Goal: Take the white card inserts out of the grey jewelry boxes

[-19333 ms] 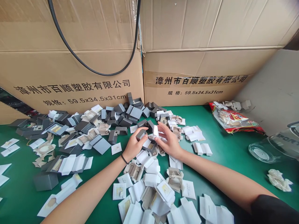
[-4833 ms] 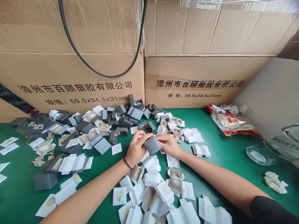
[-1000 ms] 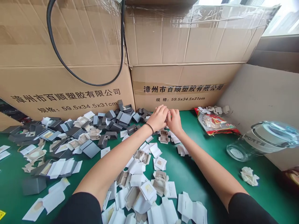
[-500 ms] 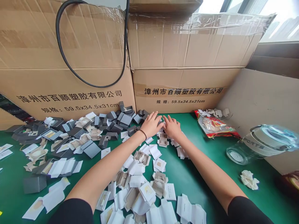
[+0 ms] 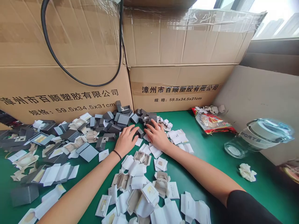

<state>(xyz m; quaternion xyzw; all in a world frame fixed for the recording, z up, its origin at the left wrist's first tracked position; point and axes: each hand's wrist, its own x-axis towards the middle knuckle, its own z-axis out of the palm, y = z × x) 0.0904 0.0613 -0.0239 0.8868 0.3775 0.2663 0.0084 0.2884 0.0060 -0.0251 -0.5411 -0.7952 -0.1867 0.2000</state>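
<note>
Both my hands lie palm down on the green table (image 5: 205, 155), at the near edge of a heap of small grey boxes (image 5: 123, 119). My left hand (image 5: 125, 140), with a black band on the wrist, has its fingers stretched toward a small grey box (image 5: 140, 133) that sits between the two hands. My right hand (image 5: 158, 136) has its fingers spread over a dark grey box (image 5: 149, 123) and some white card inserts (image 5: 155, 151). Neither hand has anything lifted.
Two large printed cardboard cartons (image 5: 65, 77) (image 5: 182, 46) wall the back, with a black cable (image 5: 70, 74) looped across them. White inserts (image 5: 140, 186) litter the near table. A snack bag (image 5: 210, 123), a glass jar (image 5: 257, 137) lying on its side and crumpled paper (image 5: 247, 172) are at right.
Both hands have pulled back from the far edge by the cartons toward me, and grey boxes have come along with them. Earlier the hands were pinched together; now the fingers lie flat.
</note>
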